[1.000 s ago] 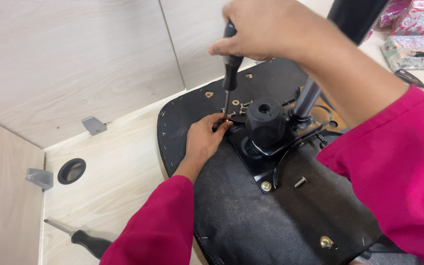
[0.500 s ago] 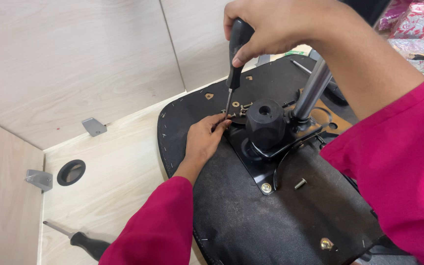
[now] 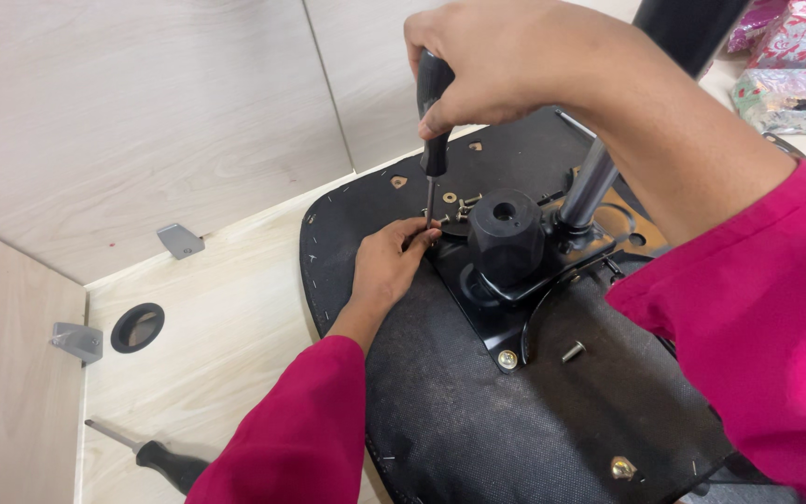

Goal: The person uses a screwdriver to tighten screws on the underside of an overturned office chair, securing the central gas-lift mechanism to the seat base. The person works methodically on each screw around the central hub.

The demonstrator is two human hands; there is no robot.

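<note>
Since before, the right hand stands the screwdriver straighter, fist tight around it. Left hand pinches its tip over the plate. One screw is in; another screw lies loose.

The right hand grips a black-handled screwdriver upright, its tip down at a screw on the black chair seat. The left hand rests on the seat, fingers pinched at the tip beside the black metal bracket. A loose bolt lies nearby. A second screwdriver lies on the wooden counter.
</note>
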